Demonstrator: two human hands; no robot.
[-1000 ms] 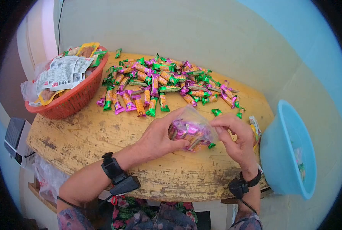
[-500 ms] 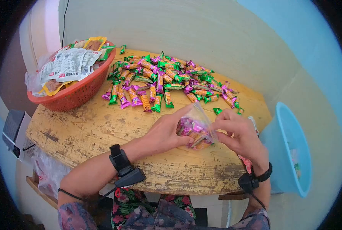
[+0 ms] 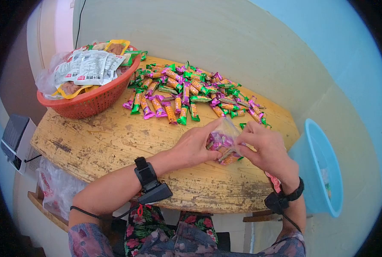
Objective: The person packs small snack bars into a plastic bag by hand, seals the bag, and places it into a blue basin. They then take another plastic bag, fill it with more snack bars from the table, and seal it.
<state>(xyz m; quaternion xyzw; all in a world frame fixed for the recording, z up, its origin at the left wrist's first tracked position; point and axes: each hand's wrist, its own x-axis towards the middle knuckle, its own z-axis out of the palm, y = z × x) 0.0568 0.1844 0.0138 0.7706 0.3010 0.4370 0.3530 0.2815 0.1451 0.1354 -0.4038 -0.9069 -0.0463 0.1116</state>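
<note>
A clear plastic zip bag (image 3: 223, 136) with several wrapped snacks in purple and orange wrappers sits between my hands over the table. My left hand (image 3: 195, 145) grips the bag's left side, thumb in front and fingers behind it. At the bag's right edge, near the top, my right hand (image 3: 264, 147) pinches the plastic between thumb and fingers. Beyond the hands lies a loose pile of small snack packets (image 3: 186, 88) in orange, purple and green wrappers. Black straps with small devices are on both wrists.
On the left of the worn wooden table (image 3: 109, 145) stands a red basket (image 3: 99, 103) heaped with silver and yellow pouches. A light blue tub (image 3: 324, 167) is at the right, beside the table. Below on the left hangs a plastic bag (image 3: 58, 188) near a white-and-black appliance (image 3: 17, 143).
The view has shifted slightly. Both hands stay on the bag; the right fingers have come closer to the left hand, and the bag's top looks less spread.
</note>
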